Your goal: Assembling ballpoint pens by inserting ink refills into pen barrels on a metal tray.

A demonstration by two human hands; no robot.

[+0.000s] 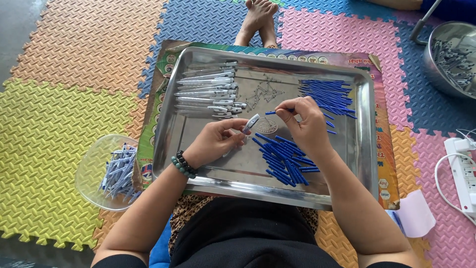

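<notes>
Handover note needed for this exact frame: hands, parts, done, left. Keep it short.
Left hand: grips a white pen barrel over the steel tray.
Right hand: pinches a blue refill, tip near the barrel's open end but not yet in.
Parts: blue pieces heaped near the tray's front and at its far right.
Done: white pens lined up far left; more pens in the clear bowl on the mat.
Left: both blue heaps.

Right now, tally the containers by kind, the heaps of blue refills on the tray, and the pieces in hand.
Metal tray: 1
Clear plastic bowl: 1
Metal bowl: 1
Blue refill heaps on the tray: 2, far and near
Held pieces: 2, white pen barrel in the left hand, blue refill in the right hand
Total: 7
</notes>
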